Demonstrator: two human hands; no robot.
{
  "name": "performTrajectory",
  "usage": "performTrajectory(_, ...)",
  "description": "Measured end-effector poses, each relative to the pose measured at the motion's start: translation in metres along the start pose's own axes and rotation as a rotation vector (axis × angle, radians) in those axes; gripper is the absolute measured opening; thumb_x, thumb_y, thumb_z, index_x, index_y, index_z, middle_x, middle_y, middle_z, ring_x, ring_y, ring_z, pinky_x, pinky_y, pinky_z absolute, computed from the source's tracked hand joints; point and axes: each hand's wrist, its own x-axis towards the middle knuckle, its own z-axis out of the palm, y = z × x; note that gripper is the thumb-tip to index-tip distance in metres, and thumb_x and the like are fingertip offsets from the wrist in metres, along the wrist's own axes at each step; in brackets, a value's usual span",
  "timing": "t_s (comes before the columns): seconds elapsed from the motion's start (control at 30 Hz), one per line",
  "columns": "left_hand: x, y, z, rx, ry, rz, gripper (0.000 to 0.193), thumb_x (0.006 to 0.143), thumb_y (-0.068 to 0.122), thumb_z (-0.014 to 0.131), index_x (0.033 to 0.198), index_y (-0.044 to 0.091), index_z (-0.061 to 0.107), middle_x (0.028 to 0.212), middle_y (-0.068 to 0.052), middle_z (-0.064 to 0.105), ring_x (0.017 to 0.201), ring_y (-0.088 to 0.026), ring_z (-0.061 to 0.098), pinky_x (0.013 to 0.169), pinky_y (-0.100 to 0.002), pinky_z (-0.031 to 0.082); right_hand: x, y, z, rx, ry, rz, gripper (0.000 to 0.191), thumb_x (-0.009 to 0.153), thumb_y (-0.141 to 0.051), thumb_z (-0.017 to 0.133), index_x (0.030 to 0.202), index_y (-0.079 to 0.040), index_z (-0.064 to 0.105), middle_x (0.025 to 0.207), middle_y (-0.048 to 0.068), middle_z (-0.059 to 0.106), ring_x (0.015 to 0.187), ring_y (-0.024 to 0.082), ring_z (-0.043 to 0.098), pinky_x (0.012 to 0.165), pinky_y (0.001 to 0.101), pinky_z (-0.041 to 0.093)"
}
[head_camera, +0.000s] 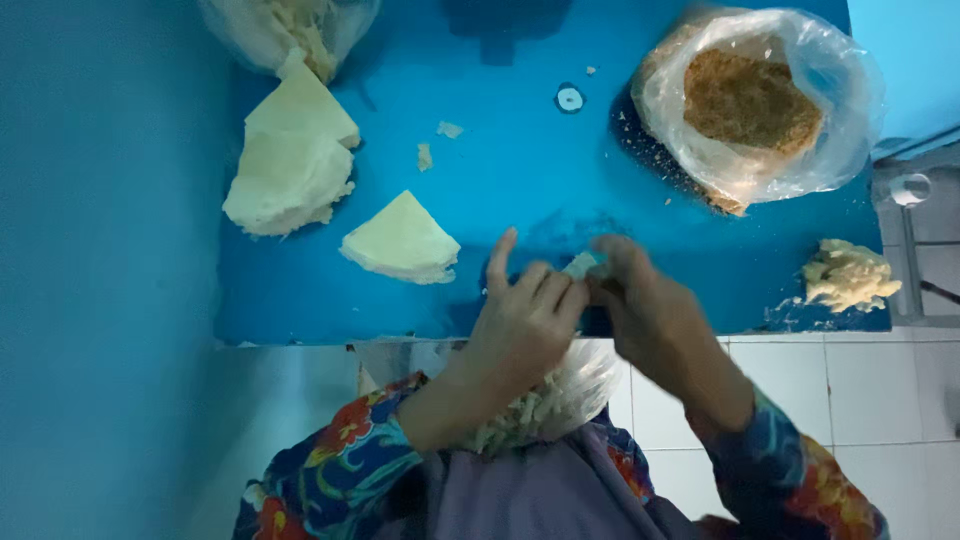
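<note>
Nearby, pale wedges (400, 238), crumb bag (760, 100), dough lump (848, 275).

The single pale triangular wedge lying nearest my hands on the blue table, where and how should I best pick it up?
Probably take the triangular wedge by its broad ragged edge, which faces you, pinching top and bottom with the left hand from the near side. It lies flat and apart from the stacked wedges, and its far end tapers to a point, which offers less to hold.
</note>
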Motion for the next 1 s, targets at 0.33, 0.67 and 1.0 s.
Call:
performTrajectory(0.33, 0.020, -0.010, -0.002, -0.114, -0.122, -0.110, 0.007, 0.088, 0.010, 0.068, 0.094, 0.010, 0.072, 0.092, -0.007, 0.064, 0.097, -0.027, 0.062, 0.106, -0.065, 0.031, -0.005, -0.002, 0.006, -0.118, 0.035, -0.017, 0.040, 0.092, -0.001, 0.063, 0.130, -0.004, 0.051, 0.103, 0.017, 0.073, 0.094, 0.033, 0.074, 0.077, 0.0396, 0.059)
performTrajectory(0.67, 0.028, -0.026, 0.002, -0.342, -0.132, -0.165, 0.008, 0.093, 0.013, 0.074, 0.096, 0.007, 0.070, 0.084, -0.012, 0.069, 0.083, -0.034, 0.065, 0.080, -0.054, 0.053, -0.005, 0.004, 0.003, -0.053, 0.012, -0.087, 0.045, 0.094, 0.004, 0.062, 0.135, -0.003, 0.046, 0.107, 0.021, 0.069, 0.096, 0.037, 0.072, 0.076, 0.0410, 0.058)
performTrajectory(1.0, 0.003, -0.014, 0.006, 0.017, -0.070, 0.036, 0.015, 0.083, 0.005, 0.070, 0.098, 0.006, 0.070, 0.089, -0.008, 0.061, 0.097, -0.025, 0.062, 0.120, -0.066, 0.032, -0.006, 0.014, 0.003, 0.035, -0.054, -0.035, 0.046, 0.092, 0.003, 0.064, 0.134, -0.001, 0.045, 0.102, 0.021, 0.071, 0.094, 0.038, 0.072, 0.073, 0.0426, 0.058)
